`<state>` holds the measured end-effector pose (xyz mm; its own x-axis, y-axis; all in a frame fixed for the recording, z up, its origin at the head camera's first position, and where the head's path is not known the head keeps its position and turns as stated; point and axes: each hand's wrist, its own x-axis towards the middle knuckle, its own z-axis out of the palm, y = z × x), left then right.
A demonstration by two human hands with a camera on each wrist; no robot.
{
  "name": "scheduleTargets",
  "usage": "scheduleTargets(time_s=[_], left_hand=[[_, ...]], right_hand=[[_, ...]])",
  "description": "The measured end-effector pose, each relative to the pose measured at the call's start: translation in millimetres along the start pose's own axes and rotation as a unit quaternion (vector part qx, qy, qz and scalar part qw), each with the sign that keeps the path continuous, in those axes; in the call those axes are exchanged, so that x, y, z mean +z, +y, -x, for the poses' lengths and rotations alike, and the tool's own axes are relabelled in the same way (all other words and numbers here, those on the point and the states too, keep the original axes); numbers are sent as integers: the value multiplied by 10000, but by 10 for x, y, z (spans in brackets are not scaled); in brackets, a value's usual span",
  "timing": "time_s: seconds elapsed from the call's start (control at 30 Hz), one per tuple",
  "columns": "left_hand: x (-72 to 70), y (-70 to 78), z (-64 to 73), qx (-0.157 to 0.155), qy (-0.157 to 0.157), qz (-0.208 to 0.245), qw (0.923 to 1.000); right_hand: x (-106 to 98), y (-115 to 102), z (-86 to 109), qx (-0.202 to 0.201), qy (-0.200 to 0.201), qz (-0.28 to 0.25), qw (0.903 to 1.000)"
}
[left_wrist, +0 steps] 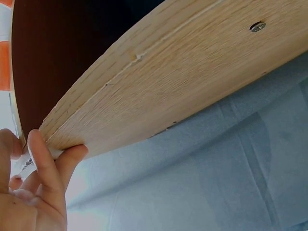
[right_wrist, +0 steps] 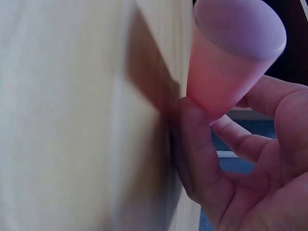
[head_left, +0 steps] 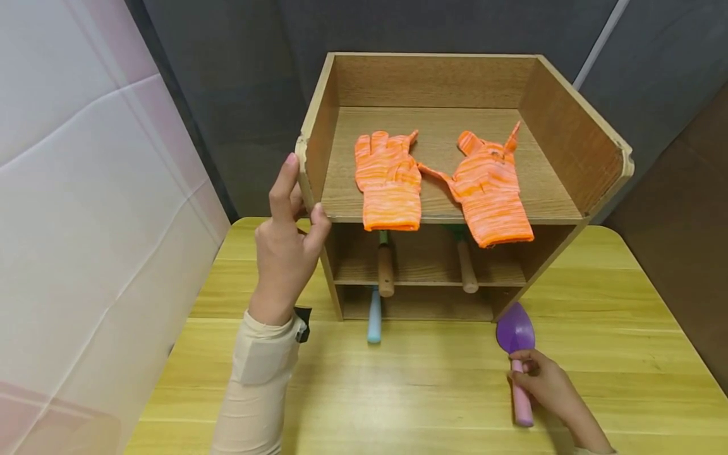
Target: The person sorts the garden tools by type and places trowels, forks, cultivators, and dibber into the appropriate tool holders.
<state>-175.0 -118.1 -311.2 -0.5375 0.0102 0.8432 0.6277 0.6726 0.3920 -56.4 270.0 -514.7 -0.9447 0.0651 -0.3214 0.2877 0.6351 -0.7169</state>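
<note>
A small wooden shelf point(head_left: 429, 164) stands on the table. My left hand point(head_left: 284, 246) grips the front edge of its left side panel; the left wrist view shows the fingers point(left_wrist: 44, 159) bent around that edge. At the shelf's front right corner, my right hand point(head_left: 548, 385) pinches the pink handle of a purple garden trowel point(head_left: 516, 328) between thumb and fingers. The trowel's blade points toward the shelf. In the right wrist view the handle's rounded end point(right_wrist: 240, 29) looms close to the camera, beside the tabletop.
Two orange knitted gloves point(head_left: 392, 189) lie on the shelf's top board, cuffs over its front edge. Wooden tool handles point(head_left: 385, 272) stick out of the middle level. A light blue handle point(head_left: 374, 319) juts from the bottom level over the yellow wooden table point(head_left: 432, 392).
</note>
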Motion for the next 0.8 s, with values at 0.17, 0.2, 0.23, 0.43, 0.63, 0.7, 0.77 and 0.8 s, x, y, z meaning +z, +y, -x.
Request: scheduleTargets(time_s=[0.17, 0.2, 0.23, 0.43, 0.63, 0.7, 0.77, 0.8], left_hand=[[-1, -5, -1, 5, 8, 44, 10000], [-1, -6, -1, -3, 1, 43, 10000], [-1, -6, -1, -12, -5, 41, 10000], [2, -7, -1, -77, -34, 38, 10000], [2, -8, -2, -92, -27, 60, 9999], [2, -8, -2, -87, -23, 63, 9999], [1, -9, -3, -65, -26, 71, 10000], [1, -9, -3, -41, -30, 69, 10000]], right_hand=[[-40, -26, 11, 22, -238, -344, 9991], [-43, -28, 11, 39, -270, -402, 9988], [-45, -27, 10, 73, -292, -451, 9985], [-41, 4, 20, 227, -332, -670, 9969], [-43, 51, 40, 420, -554, -1202, 9903], [-45, 56, 45, 482, -620, -1326, 9880], [-43, 59, 52, 470, -640, -1352, 9876], [-42, 62, 57, 443, -643, -1361, 9876]])
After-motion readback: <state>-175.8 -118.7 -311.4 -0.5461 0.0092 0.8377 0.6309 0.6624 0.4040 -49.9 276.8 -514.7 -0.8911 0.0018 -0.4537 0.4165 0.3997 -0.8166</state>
